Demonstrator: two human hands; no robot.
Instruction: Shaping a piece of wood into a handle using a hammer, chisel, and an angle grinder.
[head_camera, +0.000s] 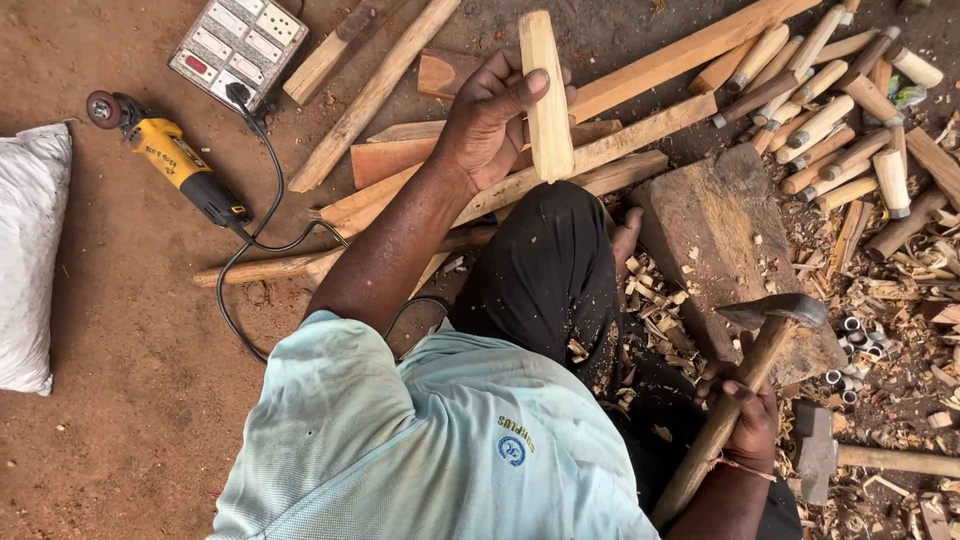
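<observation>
Dirt floor (130, 400) was littered with chips; left hand (490, 115) gripped a wood blank (547, 100), right hand (745, 410) clutched an adze (760, 350).

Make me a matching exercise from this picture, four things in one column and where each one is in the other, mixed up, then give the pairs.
Things:
1. wood piece
2. adze
3. grinder
4. white sack

Places:
A. at the picture's left edge, on the dirt
B. held up in the left hand
C. lying on the dirt beside the switchboard, its cable plugged into it
D. gripped by its handle in the right hand, head resting on the wooden block

Pairs: 1-B, 2-D, 3-C, 4-A
</observation>
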